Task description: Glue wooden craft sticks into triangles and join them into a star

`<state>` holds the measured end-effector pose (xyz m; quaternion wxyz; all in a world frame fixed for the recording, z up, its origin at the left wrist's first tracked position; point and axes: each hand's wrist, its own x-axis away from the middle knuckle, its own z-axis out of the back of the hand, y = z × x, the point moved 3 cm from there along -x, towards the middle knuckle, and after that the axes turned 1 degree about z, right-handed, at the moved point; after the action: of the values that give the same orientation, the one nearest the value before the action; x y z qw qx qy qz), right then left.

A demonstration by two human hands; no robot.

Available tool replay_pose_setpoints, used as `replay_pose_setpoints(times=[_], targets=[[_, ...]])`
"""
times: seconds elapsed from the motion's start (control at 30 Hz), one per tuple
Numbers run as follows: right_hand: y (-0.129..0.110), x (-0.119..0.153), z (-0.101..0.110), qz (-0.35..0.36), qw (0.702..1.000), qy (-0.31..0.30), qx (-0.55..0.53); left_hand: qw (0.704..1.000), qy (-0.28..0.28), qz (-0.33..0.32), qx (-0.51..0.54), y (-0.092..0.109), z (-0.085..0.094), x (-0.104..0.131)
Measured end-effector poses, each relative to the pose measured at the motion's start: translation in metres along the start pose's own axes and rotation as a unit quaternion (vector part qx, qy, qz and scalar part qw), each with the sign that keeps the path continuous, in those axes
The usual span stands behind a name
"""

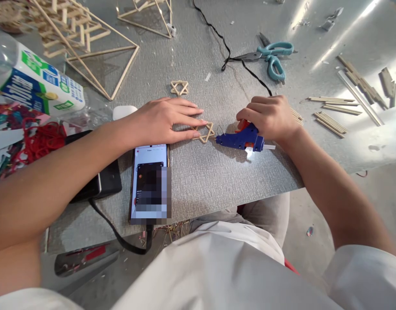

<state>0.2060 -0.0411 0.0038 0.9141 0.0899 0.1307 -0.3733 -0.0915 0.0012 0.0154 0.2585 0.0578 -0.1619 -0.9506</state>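
My left hand (167, 120) lies palm down with its fingers stretched out and slightly apart. Its fingertips touch a small six-pointed star (205, 138) of thin wooden sticks, covering the star's left side. A blue hot glue gun (238, 141) is gripped in my right hand (269, 115), fingers curled around the handle and orange trigger. The nozzle points left, right beside the star's right edge; I cannot tell whether they touch. From the gun's back end sticks out a clear glue stick (269, 147). A second stick star (179, 82) rests just beyond my left fingers.
Teal-handled scissors (275, 48) lie open over the gun's black cord (217, 36). Cut sticks (330, 124) lie at the right. A plugged-in phone (149, 157), black box (110, 176), plastic bottle (49, 77), red yarn (43, 146) and stick frames (125, 71) occupy the left.
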Motion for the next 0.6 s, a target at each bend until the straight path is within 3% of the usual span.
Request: replay_pose_setpoints(times=[0.27,0.6], targets=[[0.0059,0.0031,-0.0036,-0.019,1.0,0.016,0.007,1.0,0.0,-0.002,0.004,0.0007,0.0008,0.0003],[0.002,-0.0001,0.0002,-0.021,1.0,-0.014,0.015,1.0,-0.003,-0.002,-0.003,0.0011,0.0011,-0.0001]])
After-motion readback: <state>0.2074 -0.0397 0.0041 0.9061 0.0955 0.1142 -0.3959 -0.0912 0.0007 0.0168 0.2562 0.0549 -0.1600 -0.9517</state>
